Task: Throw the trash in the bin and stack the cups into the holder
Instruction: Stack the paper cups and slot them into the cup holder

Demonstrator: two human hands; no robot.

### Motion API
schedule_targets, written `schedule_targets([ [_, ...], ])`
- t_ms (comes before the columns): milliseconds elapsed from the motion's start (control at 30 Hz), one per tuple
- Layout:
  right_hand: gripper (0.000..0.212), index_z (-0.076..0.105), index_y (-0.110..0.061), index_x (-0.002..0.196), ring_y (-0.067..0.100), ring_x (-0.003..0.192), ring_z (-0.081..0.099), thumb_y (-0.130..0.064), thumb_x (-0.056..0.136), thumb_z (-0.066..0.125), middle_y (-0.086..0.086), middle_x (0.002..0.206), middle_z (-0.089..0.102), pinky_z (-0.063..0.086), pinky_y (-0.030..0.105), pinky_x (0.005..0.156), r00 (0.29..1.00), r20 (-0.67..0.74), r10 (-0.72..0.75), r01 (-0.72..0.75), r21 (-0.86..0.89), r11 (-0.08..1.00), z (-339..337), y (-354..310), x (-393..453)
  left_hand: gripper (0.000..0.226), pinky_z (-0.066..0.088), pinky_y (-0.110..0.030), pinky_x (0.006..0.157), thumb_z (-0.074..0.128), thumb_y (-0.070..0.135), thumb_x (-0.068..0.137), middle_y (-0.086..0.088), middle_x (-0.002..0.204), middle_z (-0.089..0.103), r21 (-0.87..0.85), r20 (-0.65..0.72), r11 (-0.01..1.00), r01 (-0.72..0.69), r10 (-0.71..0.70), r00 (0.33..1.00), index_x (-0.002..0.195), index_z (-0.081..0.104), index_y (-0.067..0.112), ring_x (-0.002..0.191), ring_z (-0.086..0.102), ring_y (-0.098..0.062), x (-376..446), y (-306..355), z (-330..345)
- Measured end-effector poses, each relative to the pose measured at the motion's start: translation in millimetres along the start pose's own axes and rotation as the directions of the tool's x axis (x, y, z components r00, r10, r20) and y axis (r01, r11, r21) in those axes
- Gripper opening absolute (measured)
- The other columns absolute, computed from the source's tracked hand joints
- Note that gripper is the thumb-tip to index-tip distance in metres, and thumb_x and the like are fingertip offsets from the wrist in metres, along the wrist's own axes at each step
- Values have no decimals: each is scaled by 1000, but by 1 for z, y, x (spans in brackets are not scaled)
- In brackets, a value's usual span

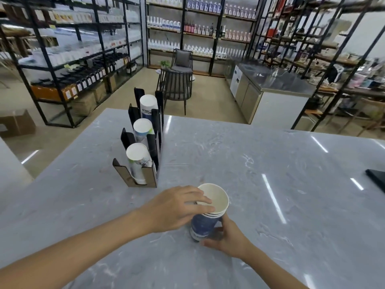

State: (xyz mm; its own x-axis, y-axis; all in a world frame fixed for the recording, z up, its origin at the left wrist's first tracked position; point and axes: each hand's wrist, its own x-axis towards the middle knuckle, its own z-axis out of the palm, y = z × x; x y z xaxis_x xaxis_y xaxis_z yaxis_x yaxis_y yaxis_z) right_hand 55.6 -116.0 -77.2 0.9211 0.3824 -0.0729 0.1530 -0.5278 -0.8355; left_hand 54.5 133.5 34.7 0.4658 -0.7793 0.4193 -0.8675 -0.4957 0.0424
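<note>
A short stack of blue-and-white paper cups point(205, 224) stands upright near the table's front middle, white inside showing at the top. My right hand point(226, 238) grips the stack's lower part from the right. My left hand point(177, 207) lies over the stack's left rim, fingers reaching across the top edge of the cups. A black tiered cup holder point(145, 176) stands beyond, to the left, with three slanted stacks of cups point(136, 152) in its slots.
The grey marble table point(270, 184) stretches wide to the right and back. A dark flat object point(377, 180) lies at the right edge. Two chairs point(177, 84), a steel counter point(270, 84) and shelving stand past the table.
</note>
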Motion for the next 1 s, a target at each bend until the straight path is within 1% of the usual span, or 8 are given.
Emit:
schedule_targets([
  [67,91,44,-29,138,6,101,72,-53,63,91,-25,119,68,60,34,87,1000,-11,25,-25,-7,1000,6,3,3,37,56,-37,90,62,3,91,1,120,72,-14,-25,1000,15,-16,1000,123,71,18,108,67,-25,-2,-1,1],
  [167,73,51,-37,125,4,75,73,-50,65,90,-25,105,72,56,20,71,999,-20,32,-32,-13,999,9,0,7,40,57,-36,83,63,3,90,-2,118,72,-11,-51,998,68,-69,996,126,70,20,102,68,-25,-5,-4,-1],
  [333,77,51,-38,130,2,106,69,-53,64,88,-24,118,69,58,19,79,999,-31,15,-13,36,999,5,-19,19,46,57,-38,76,66,0,89,-2,117,71,-3,-147,991,136,-135,980,130,68,21,99,68,-25,-9,-15,-13],
  [400,72,52,-41,125,-1,106,67,-51,63,88,-31,115,68,57,17,77,998,-60,15,-11,63,998,2,-30,25,48,55,-35,84,64,-1,91,-3,119,70,-20,-193,987,157,-158,968,134,64,21,104,66,-24,-9,-20,-20],
  [567,67,54,-33,129,11,107,70,-25,73,90,-14,125,67,62,26,82,993,-113,-30,44,125,991,-8,-61,48,54,49,-25,96,58,3,92,-3,124,66,-10,-301,970,242,-233,924,142,55,24,115,58,-17,-7,-45,-44],
  [700,71,52,-28,137,14,113,68,-28,76,88,-10,130,65,61,35,94,980,-174,-98,122,132,984,-19,-90,68,51,55,-32,94,53,16,96,0,130,62,-9,-352,947,321,-304,885,145,49,32,120,56,-15,-3,-70,-67],
  [867,66,50,-35,135,11,106,68,-21,81,85,-16,125,63,61,26,84,950,-250,-185,232,174,957,-30,-122,93,53,54,-31,96,59,22,95,0,137,51,-46,-398,930,363,-351,848,147,48,18,125,52,-13,4,-98,-95],
  [1000,55,54,-39,129,1,101,67,-15,86,80,-13,121,66,57,17,77,908,-338,-247,326,201,924,-35,-146,111,54,52,-30,97,66,12,92,-3,127,54,-123,-484,880,459,-457,746,144,52,12,113,55,-11,4,-119,-106],
])
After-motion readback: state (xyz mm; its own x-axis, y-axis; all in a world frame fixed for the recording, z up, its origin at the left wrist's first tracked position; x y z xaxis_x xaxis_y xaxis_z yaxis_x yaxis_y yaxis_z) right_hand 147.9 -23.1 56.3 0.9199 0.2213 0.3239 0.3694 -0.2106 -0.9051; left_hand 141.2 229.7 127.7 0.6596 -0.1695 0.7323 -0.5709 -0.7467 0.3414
